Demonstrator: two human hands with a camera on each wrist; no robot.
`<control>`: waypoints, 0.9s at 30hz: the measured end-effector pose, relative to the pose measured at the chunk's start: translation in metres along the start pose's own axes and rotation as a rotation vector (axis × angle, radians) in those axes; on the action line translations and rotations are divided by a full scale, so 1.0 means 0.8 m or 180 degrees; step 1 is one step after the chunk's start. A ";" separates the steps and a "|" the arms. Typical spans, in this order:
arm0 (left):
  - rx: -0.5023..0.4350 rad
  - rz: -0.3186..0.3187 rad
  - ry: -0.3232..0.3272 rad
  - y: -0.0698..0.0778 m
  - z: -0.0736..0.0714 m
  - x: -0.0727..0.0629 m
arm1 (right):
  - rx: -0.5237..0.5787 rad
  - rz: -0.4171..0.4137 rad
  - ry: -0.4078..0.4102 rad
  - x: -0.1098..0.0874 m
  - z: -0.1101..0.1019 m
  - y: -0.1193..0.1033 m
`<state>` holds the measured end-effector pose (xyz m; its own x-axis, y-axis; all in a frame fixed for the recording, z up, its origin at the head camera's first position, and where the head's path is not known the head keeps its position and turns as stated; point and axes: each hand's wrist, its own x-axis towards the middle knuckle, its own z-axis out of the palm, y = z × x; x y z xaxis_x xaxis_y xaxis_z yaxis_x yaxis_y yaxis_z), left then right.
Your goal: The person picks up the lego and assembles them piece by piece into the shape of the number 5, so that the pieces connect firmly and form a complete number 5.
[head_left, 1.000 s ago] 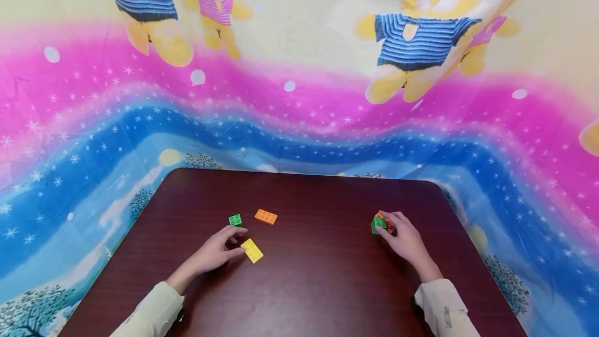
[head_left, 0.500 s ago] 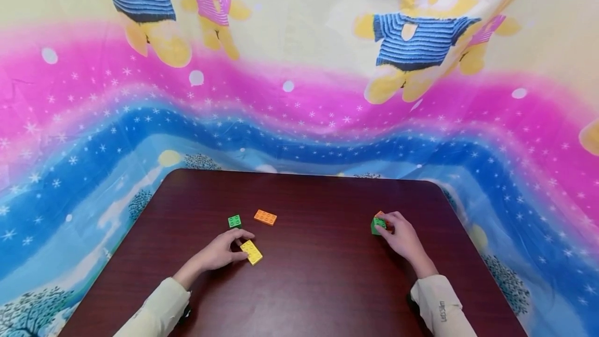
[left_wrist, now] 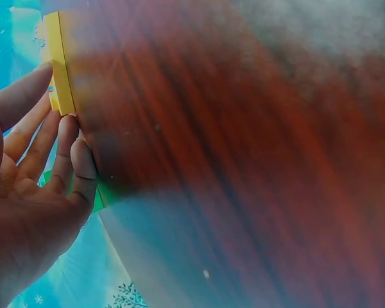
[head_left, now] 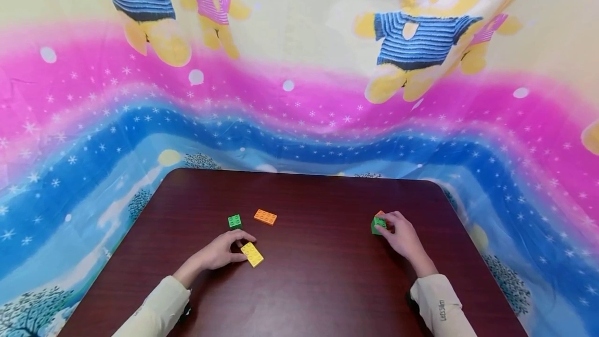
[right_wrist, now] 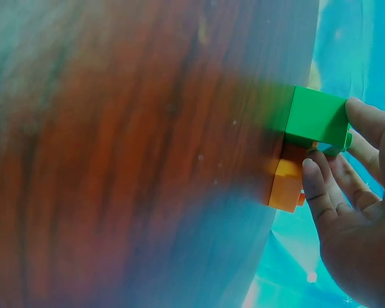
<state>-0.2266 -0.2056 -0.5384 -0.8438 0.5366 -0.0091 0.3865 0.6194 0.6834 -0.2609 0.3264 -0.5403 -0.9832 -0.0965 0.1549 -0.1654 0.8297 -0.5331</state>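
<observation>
In the head view my left hand (head_left: 222, 250) is at a flat yellow toy building brick (head_left: 252, 255) lying on the table. Its thumb touches one side and its curled fingers reach round the far end; the left wrist view shows the yellow brick (left_wrist: 59, 67) edge-on beside the thumb. On the right, my right hand (head_left: 403, 238) pinches a taller green brick (head_left: 378, 227). In the right wrist view the thumb meets the green brick (right_wrist: 317, 115), while the fingers curl behind it. An orange brick (right_wrist: 285, 186) stands right beside it, mostly hidden by the hand in the head view.
A small green brick (head_left: 234, 221) lies just beyond my left hand, with a flat orange brick (head_left: 265, 217) to its right. The dark wooden table (head_left: 318, 274) has rounded far corners. A cloth printed with bears (head_left: 299, 108) hangs behind and beside it.
My left hand has shifted slightly right, its fingers reaching round the yellow brick's far end. The yellow brick has shifted slightly nearer. My right hand has stayed nearly still at the green brick.
</observation>
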 end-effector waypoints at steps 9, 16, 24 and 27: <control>-0.0106 0.0038 -0.0023 -0.002 0.000 0.002 | 0.0001 0.0018 -0.0016 0.001 0.001 0.002; -0.0273 0.0119 -0.0054 -0.001 0.001 0.004 | 0.0008 0.0024 -0.0012 0.001 0.002 0.004; -0.0304 0.0164 -0.0016 -0.002 0.003 0.007 | 0.0006 0.0001 -0.0001 0.001 0.002 0.004; -0.0289 0.0184 -0.0025 -0.001 0.004 0.006 | 0.0019 0.0002 -0.0015 0.000 0.002 0.003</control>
<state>-0.2301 -0.2019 -0.5412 -0.8179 0.5747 0.0268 0.3989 0.5329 0.7463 -0.2617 0.3279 -0.5428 -0.9836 -0.0988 0.1506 -0.1654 0.8265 -0.5381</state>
